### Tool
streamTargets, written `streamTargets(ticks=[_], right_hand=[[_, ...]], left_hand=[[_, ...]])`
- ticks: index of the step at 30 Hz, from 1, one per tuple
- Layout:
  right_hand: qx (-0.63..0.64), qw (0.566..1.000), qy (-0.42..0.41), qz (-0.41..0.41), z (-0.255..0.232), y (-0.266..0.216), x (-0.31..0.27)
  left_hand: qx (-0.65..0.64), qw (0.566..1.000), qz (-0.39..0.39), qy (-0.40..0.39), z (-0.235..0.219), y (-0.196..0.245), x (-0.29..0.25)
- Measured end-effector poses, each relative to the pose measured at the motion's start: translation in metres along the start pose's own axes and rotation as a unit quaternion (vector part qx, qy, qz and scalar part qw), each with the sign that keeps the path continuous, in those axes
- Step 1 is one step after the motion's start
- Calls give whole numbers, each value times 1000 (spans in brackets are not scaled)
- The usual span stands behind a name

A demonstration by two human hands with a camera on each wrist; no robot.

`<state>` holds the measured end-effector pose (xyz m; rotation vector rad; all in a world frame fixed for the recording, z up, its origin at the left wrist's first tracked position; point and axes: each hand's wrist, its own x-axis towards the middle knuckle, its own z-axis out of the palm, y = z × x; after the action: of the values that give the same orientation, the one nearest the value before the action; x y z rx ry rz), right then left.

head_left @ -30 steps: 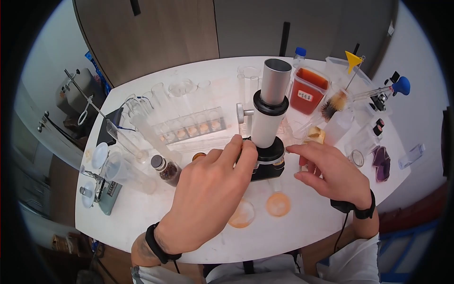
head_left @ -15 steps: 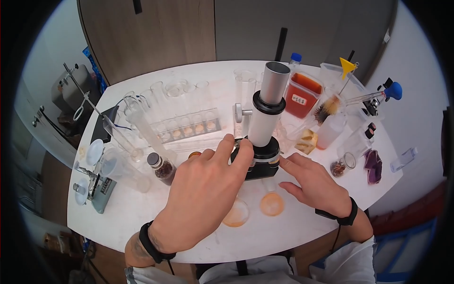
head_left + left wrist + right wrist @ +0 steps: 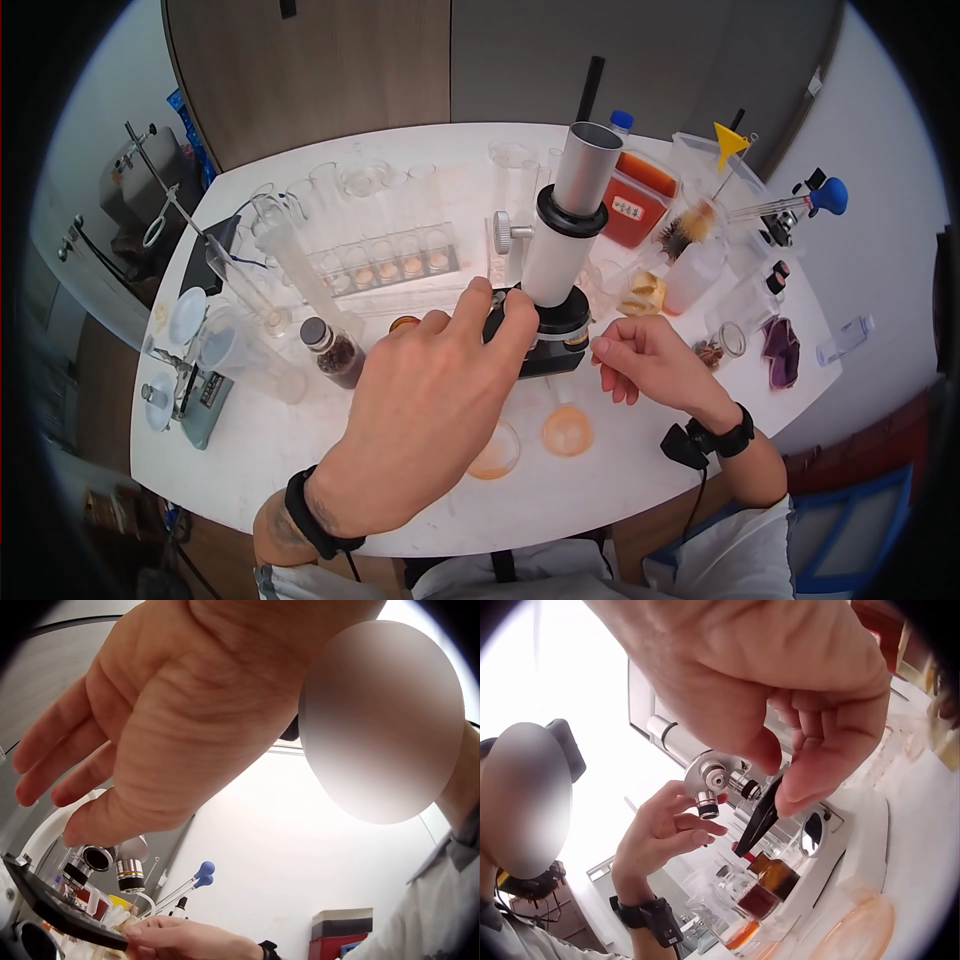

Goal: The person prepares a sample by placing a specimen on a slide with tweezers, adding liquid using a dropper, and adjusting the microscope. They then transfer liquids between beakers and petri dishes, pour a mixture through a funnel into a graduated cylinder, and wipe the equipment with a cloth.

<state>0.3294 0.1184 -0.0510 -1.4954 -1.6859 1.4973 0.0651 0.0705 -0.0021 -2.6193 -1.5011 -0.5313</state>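
A microscope [image 3: 558, 255] with a white tube and a silver top stands before me. My left hand [image 3: 425, 400] is at its left side, fingertips overlapping the black head under the tube; in the right wrist view its fingers are loosely spread beside the objective lenses [image 3: 708, 805]. At the black stage [image 3: 758, 823], my right hand [image 3: 648, 362] pinches the right edge between thumb and forefinger, the other fingers curled. Two round dishes with orange contents, one nearer [image 3: 495, 452] and one to its right [image 3: 567, 432], lie in front of the microscope.
Left of my left hand stands a capped bottle of dark contents [image 3: 335, 358], with a balance [image 3: 203, 405] farther left. Behind are a clear rack [image 3: 392, 265] and glassware. At right are a red-filled container [image 3: 632, 205], a glass jar [image 3: 731, 340] and a purple piece [image 3: 782, 352].
My right hand has gone from loosely spread fingers to a pinch at the stage's right edge. My left hand stays at the microscope's left side. The head view has shifted slightly.
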Motion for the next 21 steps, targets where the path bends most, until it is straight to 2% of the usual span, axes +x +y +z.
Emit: streamTargets(ticks=[2,5,7,16,21], right_hand=[[58,998,-31,17,-1,7,7],[142,988,-47,31,-1,12,14],[194,979,-45,33,-1,12,16],[178,983,-48,27,4,11,22],[217,974,-53,17,-2,16,18]], left_hand=[[-6,1000,0,0,-2,0,0],[25,998,43,40,1,-3,-1],[6,1000,12,16,0,-1,-1],[0,1000,-6,-3,0,0,-1],[7,1000,-8,-2,0,-1,-1]])
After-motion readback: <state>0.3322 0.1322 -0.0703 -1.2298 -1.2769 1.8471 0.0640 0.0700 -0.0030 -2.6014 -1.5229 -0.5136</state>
